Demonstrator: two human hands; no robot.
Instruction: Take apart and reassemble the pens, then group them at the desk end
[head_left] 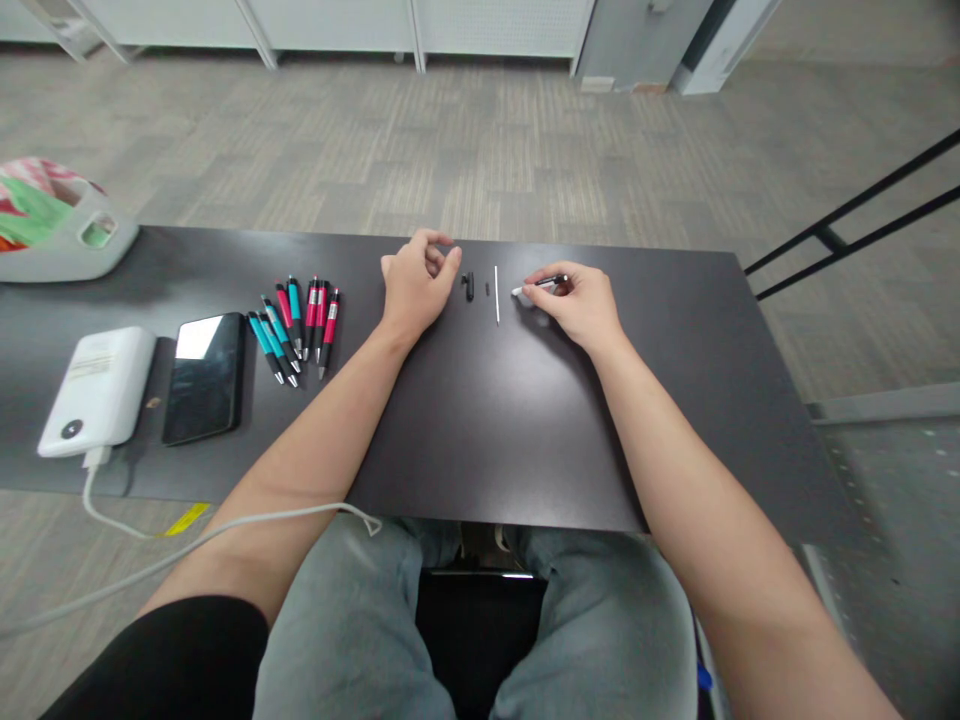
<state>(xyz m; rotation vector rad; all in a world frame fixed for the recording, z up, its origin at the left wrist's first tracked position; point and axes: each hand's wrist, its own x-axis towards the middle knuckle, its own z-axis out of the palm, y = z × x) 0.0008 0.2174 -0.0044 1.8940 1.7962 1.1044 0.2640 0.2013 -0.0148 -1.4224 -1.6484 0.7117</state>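
While it's angled in, R hand (pixel 586 305): fingertips clamped on pen pc (pixel 553 282)
L hand (pixel 417 288): half-curled, thumb/fingers apart, nr blk pc (pixel 470 288)

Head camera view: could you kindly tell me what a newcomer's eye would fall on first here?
Probably the cluster of bright teal and pink pens on the dark table, left of the left hand. Next might come the large white device near the table's left end, then the thin white rod lying between the left hand and the right hand, which grips a slim black-and-white piece.
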